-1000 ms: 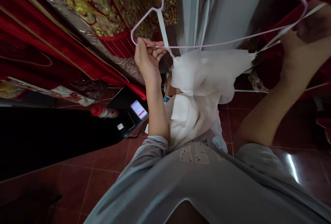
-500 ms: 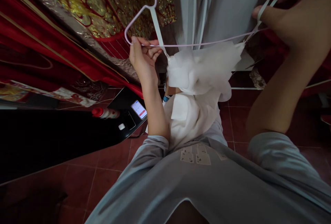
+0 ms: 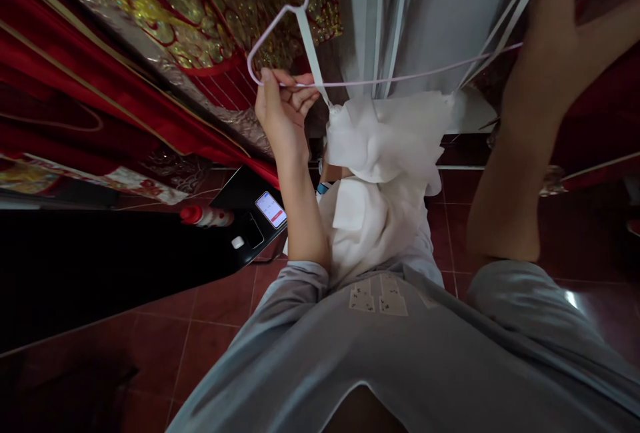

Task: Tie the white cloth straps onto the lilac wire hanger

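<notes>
My left hand (image 3: 287, 103) is closed on the lower left corner of a thin pink clothes hanger (image 3: 380, 80), thumb on top and fingers curled under. A white, sheer, ruffled garment (image 3: 385, 140) hangs below the hanger's bar. Its left strap (image 3: 311, 46) is looped over the hanger's shoulder near the hook. On the other side the right strap (image 3: 505, 23) stretches up, out of the top of the view. My right hand (image 3: 555, 40) is by the hanger's right end, blurred. Its thumb points up, and its fingertips are hidden. The garment's lower part rests against my front.
Red and gold sequined clothes (image 3: 200, 13) hang on the left. A black table (image 3: 125, 260) bears a lit phone (image 3: 271, 209), a dark phone (image 3: 251, 230), a small white case (image 3: 237, 242) and a red-capped bottle (image 3: 206, 215). Grey panels (image 3: 440, 13) stand ahead, above a red tiled floor (image 3: 215, 353).
My right hand has moved and turned, and the right strap now stretches higher and straighter. The garment's right top has shifted left. My left hand and the hanger have shifted slightly right.
</notes>
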`<action>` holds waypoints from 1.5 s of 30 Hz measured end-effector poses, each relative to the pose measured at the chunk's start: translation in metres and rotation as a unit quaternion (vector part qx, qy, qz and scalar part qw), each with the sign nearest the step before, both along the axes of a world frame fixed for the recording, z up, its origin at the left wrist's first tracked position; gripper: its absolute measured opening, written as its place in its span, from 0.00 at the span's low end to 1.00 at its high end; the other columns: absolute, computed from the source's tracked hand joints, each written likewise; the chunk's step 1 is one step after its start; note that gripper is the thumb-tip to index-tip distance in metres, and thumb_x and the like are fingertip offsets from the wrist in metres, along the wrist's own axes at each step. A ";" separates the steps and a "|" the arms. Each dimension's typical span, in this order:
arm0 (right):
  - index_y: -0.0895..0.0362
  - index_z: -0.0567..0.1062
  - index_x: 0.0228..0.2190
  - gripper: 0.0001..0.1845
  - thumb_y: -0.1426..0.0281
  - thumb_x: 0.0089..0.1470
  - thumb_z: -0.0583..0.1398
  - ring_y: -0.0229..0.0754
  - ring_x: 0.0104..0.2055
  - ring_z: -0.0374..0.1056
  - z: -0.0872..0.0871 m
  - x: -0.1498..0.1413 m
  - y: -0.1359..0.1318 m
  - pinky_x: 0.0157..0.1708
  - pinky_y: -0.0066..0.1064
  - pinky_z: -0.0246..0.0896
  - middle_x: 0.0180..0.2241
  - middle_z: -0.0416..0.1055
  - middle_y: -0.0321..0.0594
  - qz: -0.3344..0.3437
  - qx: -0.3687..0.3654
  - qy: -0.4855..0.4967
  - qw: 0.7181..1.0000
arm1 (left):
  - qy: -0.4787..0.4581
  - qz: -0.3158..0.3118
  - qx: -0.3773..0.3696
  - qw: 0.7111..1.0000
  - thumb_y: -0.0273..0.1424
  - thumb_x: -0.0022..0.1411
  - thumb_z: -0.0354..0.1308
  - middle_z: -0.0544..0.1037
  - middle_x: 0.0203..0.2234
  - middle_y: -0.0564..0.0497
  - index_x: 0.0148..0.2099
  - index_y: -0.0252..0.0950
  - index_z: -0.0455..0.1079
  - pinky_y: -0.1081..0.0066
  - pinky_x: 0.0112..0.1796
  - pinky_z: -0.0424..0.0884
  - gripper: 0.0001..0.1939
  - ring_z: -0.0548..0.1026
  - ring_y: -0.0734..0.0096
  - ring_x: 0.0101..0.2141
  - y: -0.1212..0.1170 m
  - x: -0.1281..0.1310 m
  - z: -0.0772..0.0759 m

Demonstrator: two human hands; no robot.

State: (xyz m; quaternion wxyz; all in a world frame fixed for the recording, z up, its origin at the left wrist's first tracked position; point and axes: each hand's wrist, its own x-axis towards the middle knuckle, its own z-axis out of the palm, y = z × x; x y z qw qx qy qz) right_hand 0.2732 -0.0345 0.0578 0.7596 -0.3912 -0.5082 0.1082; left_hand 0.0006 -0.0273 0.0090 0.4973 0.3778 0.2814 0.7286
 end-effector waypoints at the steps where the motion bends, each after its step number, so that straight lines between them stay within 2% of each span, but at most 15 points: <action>1: 0.58 0.77 0.38 0.22 0.87 0.47 0.52 0.40 0.52 0.67 -0.005 -0.010 -0.003 0.54 0.33 0.61 0.40 0.69 0.36 -0.018 0.059 -0.054 0.997 | -0.001 0.003 -0.002 1.000 0.34 0.82 0.36 0.78 0.29 0.50 0.30 0.41 0.64 0.62 0.41 0.71 0.26 0.75 0.63 0.31 0.000 0.000 0.000; 4: 0.58 0.77 0.42 0.22 0.84 0.44 0.57 0.44 0.44 0.69 -0.025 -0.037 -0.013 0.47 0.39 0.65 0.40 0.74 0.41 -0.008 0.038 -0.293 0.955 | 0.002 0.006 -0.014 1.000 0.34 0.82 0.35 0.78 0.30 0.50 0.31 0.40 0.63 0.63 0.41 0.72 0.26 0.76 0.64 0.32 -0.006 0.004 0.002; 7: 0.52 0.75 0.42 0.19 0.75 0.45 0.62 0.48 0.44 0.68 -0.046 -0.058 -0.020 0.57 0.51 0.59 0.37 0.74 0.39 -0.013 -0.049 -0.393 0.918 | 0.001 0.007 -0.009 1.000 0.36 0.82 0.37 0.79 0.34 0.49 0.35 0.40 0.67 0.62 0.45 0.72 0.24 0.78 0.64 0.36 -0.016 0.011 0.000; 11: 0.46 0.72 0.46 0.20 0.71 0.49 0.60 0.51 0.47 0.66 -0.061 -0.076 -0.029 0.64 0.57 0.50 0.38 0.71 0.39 -0.037 -0.075 -0.381 0.921 | 0.077 0.045 0.009 0.996 0.29 0.80 0.44 0.79 0.43 0.50 0.46 0.44 0.74 0.61 0.52 0.68 0.17 0.76 0.61 0.48 -0.025 0.021 -0.012; 15: 0.40 0.71 0.46 0.15 0.66 0.58 0.55 0.50 0.51 0.66 -0.059 -0.090 -0.038 0.69 0.57 0.41 0.40 0.73 0.38 -0.064 -0.127 -0.369 0.919 | 0.186 0.060 0.041 0.980 0.24 0.74 0.55 0.78 0.40 0.49 0.39 0.41 0.77 0.62 0.51 0.67 0.12 0.74 0.58 0.47 -0.034 0.024 -0.014; 19: 0.36 0.71 0.44 0.13 0.64 0.59 0.54 0.49 0.49 0.65 -0.061 -0.094 -0.037 0.70 0.58 0.40 0.38 0.73 0.35 -0.099 -0.138 -0.349 0.922 | 0.220 0.011 0.060 0.974 0.20 0.70 0.59 0.76 0.34 0.48 0.39 0.39 0.79 0.63 0.46 0.70 0.11 0.75 0.58 0.40 -0.050 0.012 0.002; 22: 0.32 0.71 0.45 0.14 0.60 0.59 0.54 0.50 0.49 0.65 -0.069 -0.088 -0.030 0.69 0.58 0.38 0.37 0.74 0.34 -0.098 -0.148 -0.333 0.926 | 0.241 -0.050 0.043 0.968 0.30 0.70 0.64 0.76 0.36 0.44 0.41 0.39 0.80 0.61 0.43 0.72 0.03 0.76 0.53 0.40 -0.062 -0.002 0.017; 24: 0.33 0.72 0.46 0.14 0.58 0.59 0.53 0.51 0.51 0.64 -0.072 -0.083 -0.025 0.68 0.59 0.37 0.37 0.74 0.35 -0.076 -0.152 -0.325 0.930 | 0.230 -0.074 0.017 0.970 0.36 0.69 0.65 0.77 0.38 0.43 0.41 0.40 0.80 0.59 0.38 0.73 0.06 0.76 0.51 0.36 -0.065 -0.007 0.029; 28: 0.35 0.72 0.46 0.14 0.57 0.60 0.53 0.51 0.52 0.63 -0.073 -0.078 -0.026 0.67 0.58 0.38 0.40 0.73 0.36 -0.054 -0.157 -0.324 0.932 | 0.121 -0.101 -0.088 0.983 0.29 0.73 0.55 0.78 0.46 0.45 0.39 0.42 0.80 0.59 0.30 0.75 0.12 0.79 0.49 0.36 -0.055 -0.006 0.062; 31: 0.38 0.71 0.49 0.16 0.58 0.61 0.52 0.50 0.52 0.63 -0.071 -0.078 -0.030 0.68 0.56 0.37 0.42 0.73 0.37 -0.037 -0.134 -0.350 0.926 | 0.044 -0.153 -0.087 0.983 0.29 0.80 0.32 0.73 0.56 0.50 0.41 0.37 0.78 0.64 0.33 0.77 0.30 0.76 0.53 0.49 -0.041 -0.006 0.086; 33: 0.38 0.70 0.50 0.17 0.58 0.61 0.53 0.49 0.52 0.63 -0.070 -0.077 -0.031 0.70 0.55 0.36 0.43 0.73 0.37 -0.025 -0.118 -0.359 0.925 | 0.007 -0.174 -0.069 0.982 0.32 0.81 0.25 0.72 0.58 0.50 0.43 0.34 0.75 0.69 0.36 0.77 0.34 0.69 0.57 0.58 -0.034 -0.010 0.093; 36: 0.40 0.72 0.50 0.17 0.59 0.60 0.54 0.50 0.53 0.64 -0.068 -0.073 -0.031 0.71 0.57 0.37 0.43 0.73 0.39 -0.009 -0.118 -0.367 0.923 | -0.052 -0.076 -0.081 0.992 0.39 0.81 0.27 0.71 0.59 0.50 0.50 0.34 0.72 0.73 0.40 0.76 0.31 0.58 0.62 0.65 -0.029 -0.020 0.082; 39: 0.40 0.73 0.49 0.17 0.59 0.58 0.56 0.52 0.53 0.65 -0.066 -0.070 -0.030 0.71 0.60 0.37 0.42 0.73 0.40 0.000 -0.117 -0.359 0.926 | -0.067 0.048 -0.096 0.992 0.38 0.81 0.34 0.71 0.59 0.55 0.54 0.41 0.70 0.73 0.37 0.74 0.22 0.62 0.61 0.63 -0.029 -0.026 0.053; 43: 0.40 0.73 0.48 0.16 0.60 0.58 0.57 0.52 0.53 0.66 -0.065 -0.073 -0.028 0.71 0.59 0.38 0.41 0.73 0.39 -0.005 -0.108 -0.351 0.930 | -0.045 0.076 -0.117 0.989 0.29 0.79 0.37 0.73 0.57 0.53 0.52 0.41 0.71 0.73 0.23 0.65 0.19 0.76 0.67 0.41 -0.031 -0.012 0.016; 45: 0.41 0.73 0.48 0.16 0.62 0.57 0.57 0.51 0.52 0.66 -0.065 -0.079 -0.026 0.71 0.59 0.39 0.41 0.73 0.40 -0.008 -0.096 -0.353 0.931 | -0.042 0.024 -0.107 0.993 0.25 0.78 0.37 0.76 0.52 0.49 0.49 0.39 0.71 0.72 0.19 0.58 0.20 0.70 0.72 0.25 -0.034 0.006 0.008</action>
